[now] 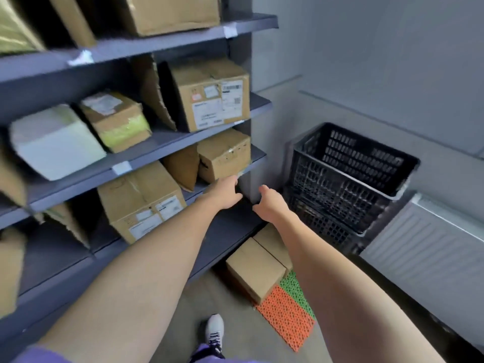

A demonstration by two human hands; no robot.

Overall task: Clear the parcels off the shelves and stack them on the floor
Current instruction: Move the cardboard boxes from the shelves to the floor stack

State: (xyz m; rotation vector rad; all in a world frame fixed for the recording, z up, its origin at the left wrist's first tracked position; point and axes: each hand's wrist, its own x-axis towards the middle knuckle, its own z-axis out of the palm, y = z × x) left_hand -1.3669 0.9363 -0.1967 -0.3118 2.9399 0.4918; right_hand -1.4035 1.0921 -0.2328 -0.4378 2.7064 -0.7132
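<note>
Clearly the job is at an early stage: only two plain cardboard boxes (pixel 255 268) lie on the floor, pushed together at the foot of the shelf unit (pixel 167 43) and partly on an orange and green perforated mat (pixel 288 310), while nearly every shelf carries parcels. On the top visible shelf sits a large brown carton (pixel 170 14) beside other wrapped goods; below it are a labelled box (pixel 212 95), a small box with yellow-green tape (pixel 115 119) and a white parcel (pixel 55 142); lower again stand a dented small box (pixel 225 155) and a long labelled carton (pixel 141 200), with loose cardboard pieces leaning between them. Both bare arms reach toward the right end of the lower shelves. The left hand (pixel 222 192) lies just under the dented small box at the shelf edge, fingers loosely extended and holding nothing, though whether it touches the box cannot be told. The right hand (pixel 269 205) hovers near the shelf's end post, thumb raised and fingers loosely curled around nothing. Judging by their aim, the dented small box looks like the parcel about to be taken, so almost all the clearing and stacking remains. As for containers, two black slatted plastic crates (pixel 348 174) are stacked against the wall to the right of the shelves, the upper one tilted, and what shows of its inside holds nothing; the lower crate's contents are hidden. A white radiator (pixel 429 239) stands beyond them.
</note>
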